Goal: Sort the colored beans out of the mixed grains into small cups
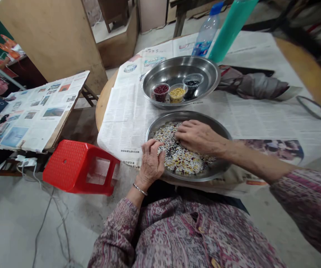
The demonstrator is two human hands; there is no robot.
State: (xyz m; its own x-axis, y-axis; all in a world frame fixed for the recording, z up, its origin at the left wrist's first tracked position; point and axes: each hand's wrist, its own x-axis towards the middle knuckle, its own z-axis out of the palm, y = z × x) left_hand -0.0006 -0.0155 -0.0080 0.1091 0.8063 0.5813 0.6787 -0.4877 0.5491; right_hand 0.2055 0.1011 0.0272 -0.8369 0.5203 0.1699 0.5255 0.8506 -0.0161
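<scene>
A steel pan (pixel 222 130) near me holds a spread of mixed white, yellow and dark beans (pixel 180 158). My left hand (pixel 151 162) rests on the pan's near-left rim, fingers curled at the edge of the beans. My right hand (pixel 198 137) lies palm down over the beans, fingertips together at the far-left part of the heap. Behind it a second steel pan (pixel 177 70) carries three small clear cups: red beans (pixel 161 91), yellow beans (pixel 177 93) and black beans (pixel 191 85).
Newspaper (pixel 127 115) covers the round table. A clear water bottle (pixel 207 31), a teal bottle (pixel 230 26) and a folded grey umbrella (pixel 252 85) lie at the back. A red plastic stool (pixel 76 167) stands on the floor left, by a second newspaper-covered table (pixel 34 111) and cables (pixel 45 212).
</scene>
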